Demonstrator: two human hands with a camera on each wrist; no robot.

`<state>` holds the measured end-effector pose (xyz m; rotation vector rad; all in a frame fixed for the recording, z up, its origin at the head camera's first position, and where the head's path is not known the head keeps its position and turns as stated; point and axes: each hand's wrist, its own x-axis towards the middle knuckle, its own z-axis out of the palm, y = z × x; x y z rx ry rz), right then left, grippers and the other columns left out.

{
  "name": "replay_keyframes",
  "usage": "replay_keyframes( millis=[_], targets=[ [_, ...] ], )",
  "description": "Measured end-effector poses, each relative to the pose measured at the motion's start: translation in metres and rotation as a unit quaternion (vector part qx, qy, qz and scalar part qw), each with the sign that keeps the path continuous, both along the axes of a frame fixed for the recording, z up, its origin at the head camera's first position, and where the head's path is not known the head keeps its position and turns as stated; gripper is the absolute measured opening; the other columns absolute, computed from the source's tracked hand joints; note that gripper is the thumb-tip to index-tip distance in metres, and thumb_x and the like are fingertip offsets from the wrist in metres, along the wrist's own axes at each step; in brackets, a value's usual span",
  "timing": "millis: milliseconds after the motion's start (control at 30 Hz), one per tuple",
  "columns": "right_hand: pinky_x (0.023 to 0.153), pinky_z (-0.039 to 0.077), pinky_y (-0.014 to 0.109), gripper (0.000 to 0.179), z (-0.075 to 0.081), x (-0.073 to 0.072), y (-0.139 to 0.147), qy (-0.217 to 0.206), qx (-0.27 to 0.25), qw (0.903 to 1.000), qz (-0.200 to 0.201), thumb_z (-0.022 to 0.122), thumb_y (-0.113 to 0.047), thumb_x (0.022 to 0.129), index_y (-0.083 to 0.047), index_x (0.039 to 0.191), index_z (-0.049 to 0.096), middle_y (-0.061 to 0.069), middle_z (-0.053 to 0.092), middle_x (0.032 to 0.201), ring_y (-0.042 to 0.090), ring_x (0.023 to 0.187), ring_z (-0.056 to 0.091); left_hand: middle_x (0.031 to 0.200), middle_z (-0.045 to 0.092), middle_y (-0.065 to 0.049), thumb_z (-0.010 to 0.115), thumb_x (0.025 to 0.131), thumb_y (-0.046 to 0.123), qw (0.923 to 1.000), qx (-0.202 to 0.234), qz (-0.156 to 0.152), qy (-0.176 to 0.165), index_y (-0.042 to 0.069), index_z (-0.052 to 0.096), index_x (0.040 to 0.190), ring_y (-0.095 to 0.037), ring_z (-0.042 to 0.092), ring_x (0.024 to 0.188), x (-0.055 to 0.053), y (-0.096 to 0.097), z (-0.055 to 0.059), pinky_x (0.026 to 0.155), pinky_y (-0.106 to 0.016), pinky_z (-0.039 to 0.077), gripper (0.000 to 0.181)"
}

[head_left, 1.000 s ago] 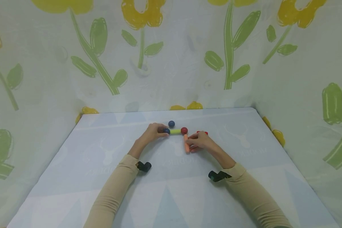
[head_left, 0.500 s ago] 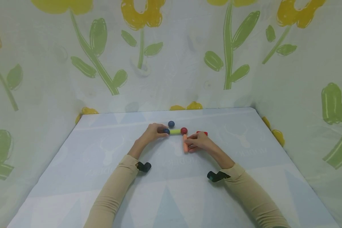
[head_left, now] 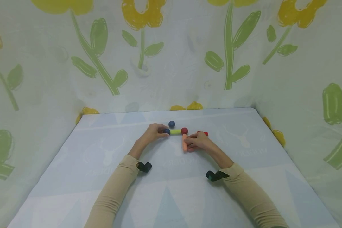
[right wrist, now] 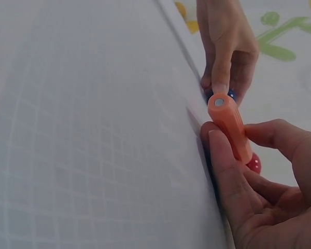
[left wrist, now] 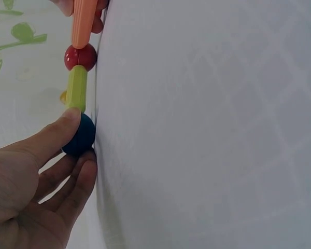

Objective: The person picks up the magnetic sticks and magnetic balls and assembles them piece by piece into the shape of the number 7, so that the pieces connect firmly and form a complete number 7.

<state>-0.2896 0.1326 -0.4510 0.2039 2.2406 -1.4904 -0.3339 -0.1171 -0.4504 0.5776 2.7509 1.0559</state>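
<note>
My left hand pinches a dark blue ball between thumb and fingers. From that ball a yellow-green rod runs right to a red ball. An orange rod is pinched by my right hand, and its far end meets the red ball. In the right wrist view this orange rod shows a silvery round disc in its near end. The right wrist view hides most of the red ball behind the orange rod and fingers.
A second dark blue ball lies just behind the yellow-green rod. Beyond my right hand a red rod shows partly. The pale patterned tabletop ends at a flower-print curtain at the back and sides.
My right hand has shifted slightly left, swinging the near end of the orange rod left, so the rod now points almost straight toward me. The left hand keeps its place.
</note>
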Motion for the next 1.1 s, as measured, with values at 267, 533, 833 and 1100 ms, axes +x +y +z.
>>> replay_keyframes(
  millis=[267,533,833,1100],
  targets=[
    [0.071,0.06,0.028,0.047,0.0025,0.0001,0.0015,-0.001,-0.029,0.9996,0.004,0.069,-0.025,0.091,-0.001,0.13,0.058,0.016,0.071,0.111,0.017,0.08,0.074,0.12,0.07,-0.008,0.076,0.086,0.021,1.0,-0.005,0.008,0.0,0.009,0.066,0.125,-0.022,0.067,0.109,-0.0011,0.0029,0.0003,0.098,-0.036,0.053,0.041],
    [0.072,0.06,0.026,0.048,0.0013,-0.0004,0.002,0.001,-0.02,0.9998,0.0,0.069,-0.026,0.092,-0.001,0.131,0.057,0.016,0.072,0.109,0.017,0.078,0.074,0.121,0.07,-0.009,0.076,0.086,0.02,0.9999,-0.011,0.009,0.005,0.009,0.066,0.126,-0.022,0.066,0.108,-0.0005,0.0048,0.0008,0.099,-0.036,0.053,0.042],
    [0.072,0.06,0.027,0.051,-0.0011,-0.002,0.0026,-0.011,-0.038,0.9992,-0.008,0.07,-0.026,0.091,-0.001,0.133,0.056,0.016,0.072,0.112,0.017,0.077,0.074,0.12,0.07,-0.009,0.076,0.086,0.02,0.9999,-0.005,0.011,0.002,0.009,0.066,0.125,-0.022,0.067,0.107,0.0005,0.0056,0.0002,0.098,-0.036,0.054,0.042],
    [0.071,0.06,0.026,0.056,-0.0036,-0.0025,0.0,-0.01,-0.052,0.9983,-0.023,0.074,-0.029,0.088,-0.002,0.134,0.056,0.014,0.073,0.11,0.017,0.077,0.075,0.12,0.07,-0.01,0.076,0.086,0.02,0.9999,-0.004,0.012,0.004,0.009,0.066,0.125,-0.023,0.067,0.108,0.0009,0.0025,-0.0004,0.097,-0.038,0.054,0.042]
  ],
)
